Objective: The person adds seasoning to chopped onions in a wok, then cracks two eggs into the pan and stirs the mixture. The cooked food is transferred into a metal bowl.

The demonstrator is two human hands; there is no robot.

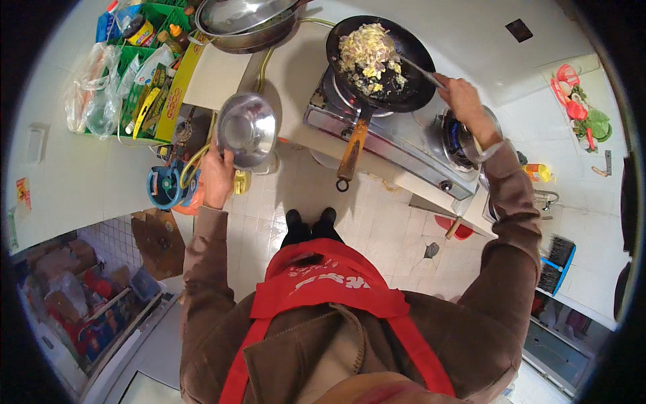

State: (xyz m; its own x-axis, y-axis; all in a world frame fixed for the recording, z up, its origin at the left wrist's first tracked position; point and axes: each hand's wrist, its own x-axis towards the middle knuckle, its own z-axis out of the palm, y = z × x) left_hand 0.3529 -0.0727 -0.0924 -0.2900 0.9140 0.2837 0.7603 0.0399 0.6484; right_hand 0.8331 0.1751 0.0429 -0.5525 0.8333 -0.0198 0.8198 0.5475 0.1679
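Note:
My left hand grips the rim of a steel bowl, tilted with its inside facing up at me; no food shows in it. In my right hand is the handle of a metal spatula, whose far end reaches into a black wok. Shredded pale and yellow food, seemingly with egg, is heaped at the wok's far left side. The wok sits over the left burner of a two-burner gas stove, its wooden handle pointing towards me.
Below my right forearm, blue flame shows at the right burner, partly hidden. A lidded pan stands at the back left. Green crates hold bottles and packets. A blue gas cylinder is under the counter. A knife-like tool's wooden handle overhangs the counter edge.

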